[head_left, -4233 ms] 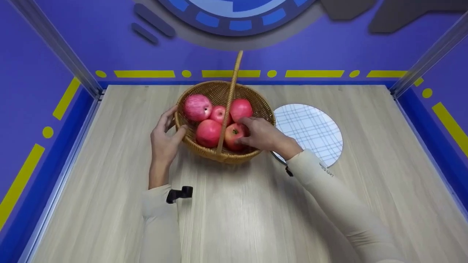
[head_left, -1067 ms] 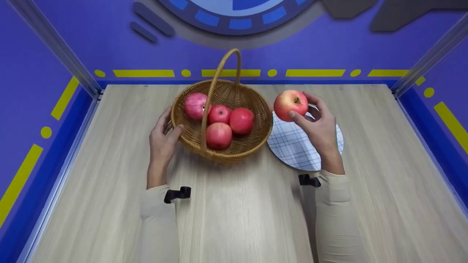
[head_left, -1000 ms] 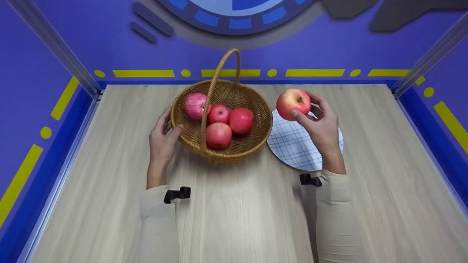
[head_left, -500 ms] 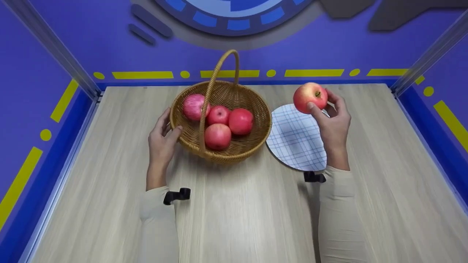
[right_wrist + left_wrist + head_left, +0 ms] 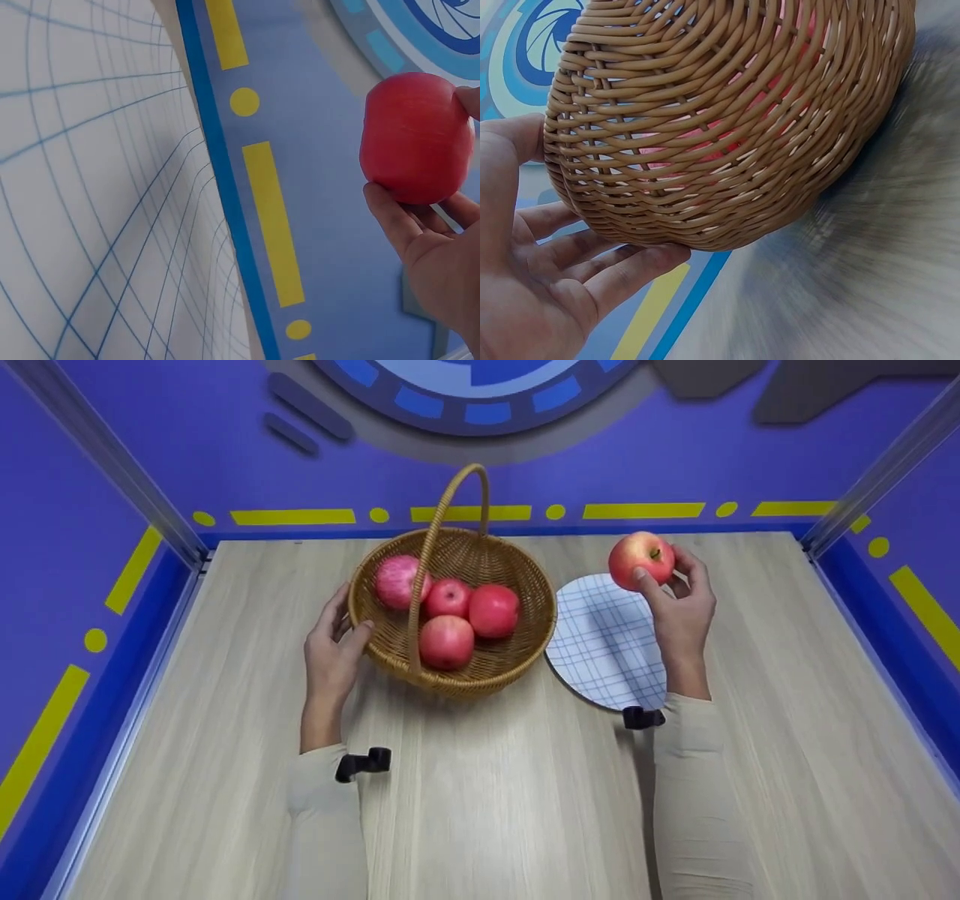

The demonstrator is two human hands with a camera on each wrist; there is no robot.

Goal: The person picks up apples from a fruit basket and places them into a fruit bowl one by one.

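My left hand [image 5: 334,649] grips the left side of a wicker basket [image 5: 480,684], thumb at the rim and fingers against the outer wall. In the left wrist view the fingers reach under the woven side [image 5: 690,150], and red shows through its gaps. Several apples lie in the basket, among them a streaked pink apple [image 5: 396,581] at the left and a red apple [image 5: 493,611] at the right. My right hand [image 5: 684,607] holds a red-yellow apple [image 5: 637,556] between thumb and fingers, raised above the far right edge of a round checked mat [image 5: 600,645].
The basket's arched handle [image 5: 444,510] stands up over the apples. The mat lies just right of the basket on the pale wooden table [image 5: 480,810]. A blue back wall [image 5: 637,472] and side walls enclose the table.
The right hand has lifted an apple out of the basket and carried it right over the mat. The basket's handle has turned and the apples inside have shifted. The left hand stays on the basket.
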